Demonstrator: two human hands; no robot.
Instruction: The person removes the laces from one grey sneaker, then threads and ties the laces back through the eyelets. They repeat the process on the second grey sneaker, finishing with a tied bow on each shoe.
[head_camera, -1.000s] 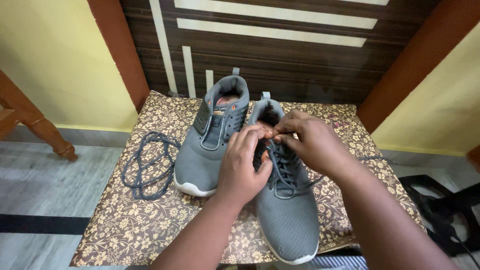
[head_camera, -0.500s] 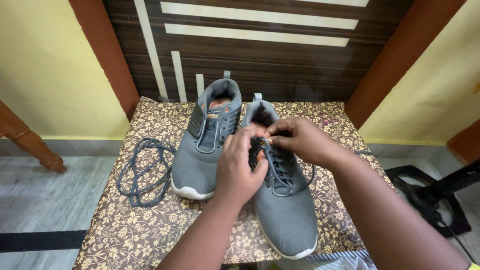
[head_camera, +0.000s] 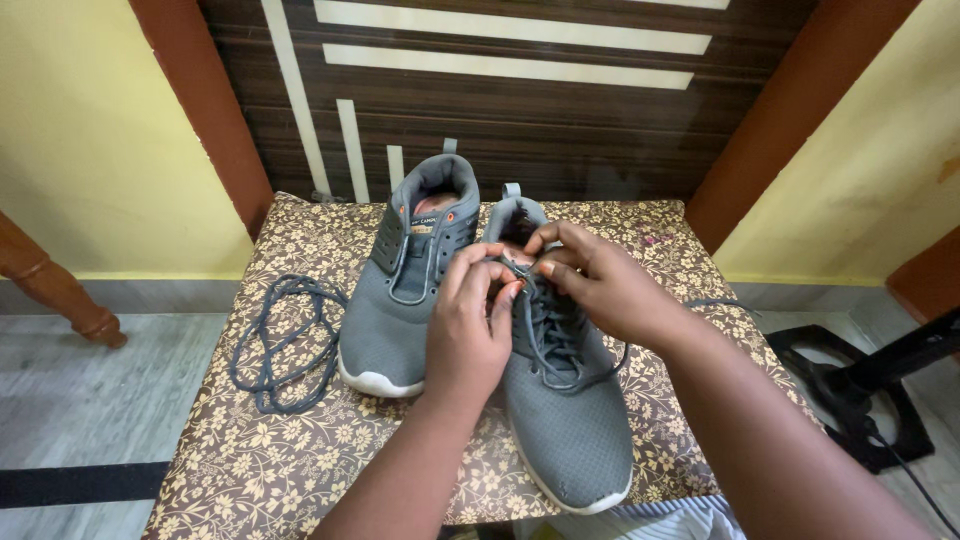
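Two grey sports shoes stand side by side on a flower-patterned table (head_camera: 300, 440). The right shoe (head_camera: 565, 420) carries a dark grey lace (head_camera: 548, 335) threaded through its eyelets. My left hand (head_camera: 465, 330) and my right hand (head_camera: 600, 280) meet over the top eyelets of this shoe, each pinching the lace between fingertips. The left shoe (head_camera: 400, 290) has no lace in it and stands apart from both hands. A loose dark grey lace (head_camera: 285, 340) lies coiled on the table to its left.
A dark wooden door with pale stripes (head_camera: 500, 100) rises behind the table, between yellow walls. A turned wooden furniture leg (head_camera: 55, 290) stands at the left. A black metal stand (head_camera: 880, 400) sits on the floor at the right.
Both hands have stayed on the lace at the top of the right shoe, my right hand's fingers shifting slightly up. The view has moved a little; the shoes and the loose lace have not moved.
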